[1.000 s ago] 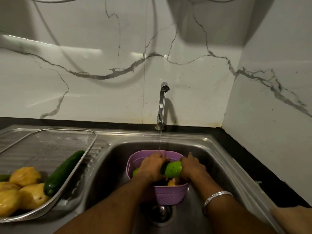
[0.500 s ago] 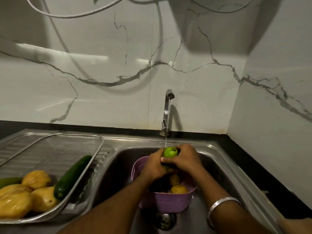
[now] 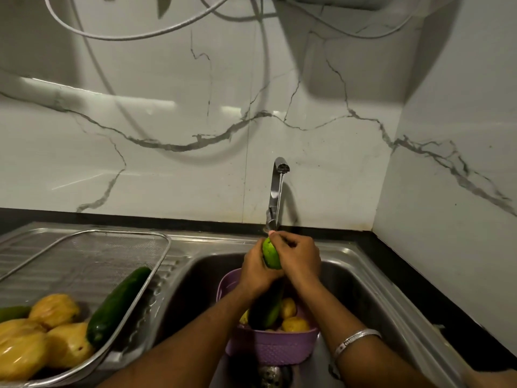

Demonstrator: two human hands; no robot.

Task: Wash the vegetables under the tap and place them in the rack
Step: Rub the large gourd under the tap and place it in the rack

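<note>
A long green cucumber (image 3: 270, 256) stands nearly upright over the sink, its pale tip under the thin stream from the tap (image 3: 277, 189). My left hand (image 3: 256, 271) grips its middle from the left. My right hand (image 3: 298, 257) wraps its upper part from the right. Its dark lower end dips into a purple basket (image 3: 272, 348) that holds several yellow vegetables (image 3: 293, 323). On the left, the wire mesh rack (image 3: 165, 242) carries another dark cucumber (image 3: 116, 303) and several yellow vegetables (image 3: 53, 309).
The steel sink basin (image 3: 361, 292) has its drain (image 3: 270, 373) just in front of the basket. A ribbed drainboard (image 3: 25, 253) lies under the rack. Marble walls close the back and right side. White cables (image 3: 140, 35) hang overhead.
Both hands have raised the cucumber out of the basket and turned it from lying across to nearly upright, bringing its tip up under the running water.
</note>
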